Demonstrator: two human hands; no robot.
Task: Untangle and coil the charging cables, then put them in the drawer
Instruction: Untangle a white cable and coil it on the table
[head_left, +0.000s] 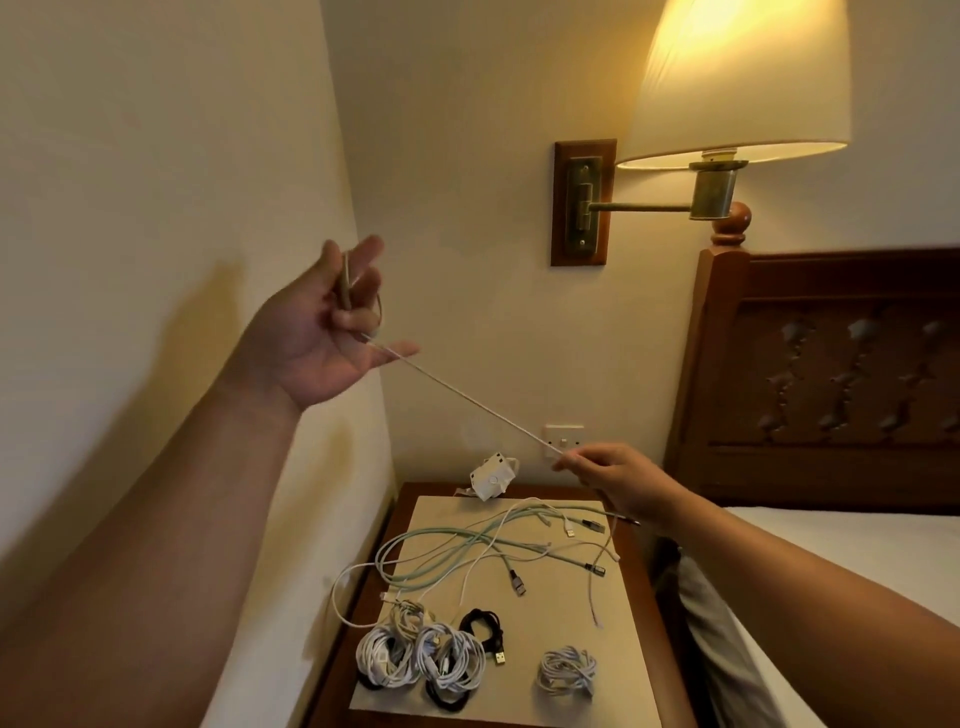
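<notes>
Head view: right hand (615, 480) pinches taut cable (462, 397), hiding it past fingertips.

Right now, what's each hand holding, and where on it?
One pale cable, stretched between both. Left hand holds the part looped round its fingers; right hand pinches it farther along.

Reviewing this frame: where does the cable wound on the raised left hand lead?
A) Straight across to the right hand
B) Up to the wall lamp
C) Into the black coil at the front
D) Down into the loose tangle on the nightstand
A: the cable runs taut from the left hand, where it loops around the fingers, down to the right hand, which pinches it at the fingertips.
</notes>
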